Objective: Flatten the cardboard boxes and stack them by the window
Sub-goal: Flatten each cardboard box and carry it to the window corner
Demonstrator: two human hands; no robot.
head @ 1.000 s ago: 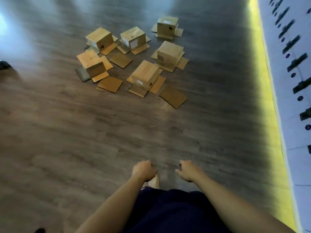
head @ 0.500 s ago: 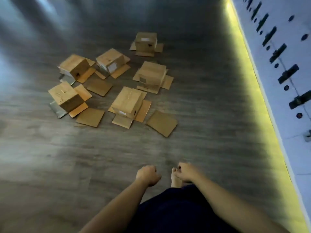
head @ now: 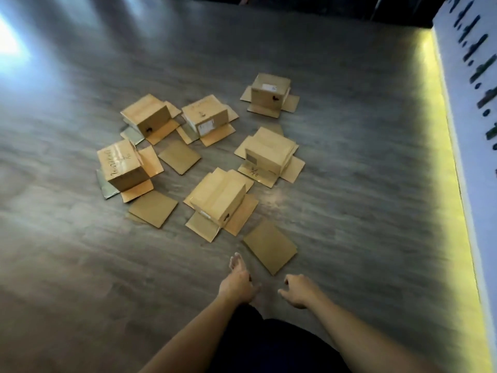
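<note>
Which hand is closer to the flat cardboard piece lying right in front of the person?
The right hand. It hovers just below the flat cardboard sheet, near its closest corner. The left hand is further off, down and to the sheet's left. Neither touches it.

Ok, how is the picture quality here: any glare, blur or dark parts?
Head view: white glare on the floor at upper left; a yellow glow runs along the wall at right, whose dark marks are smeared by motion blur; the boxes are evenly lit, slightly soft; the far edge is dark.
</note>
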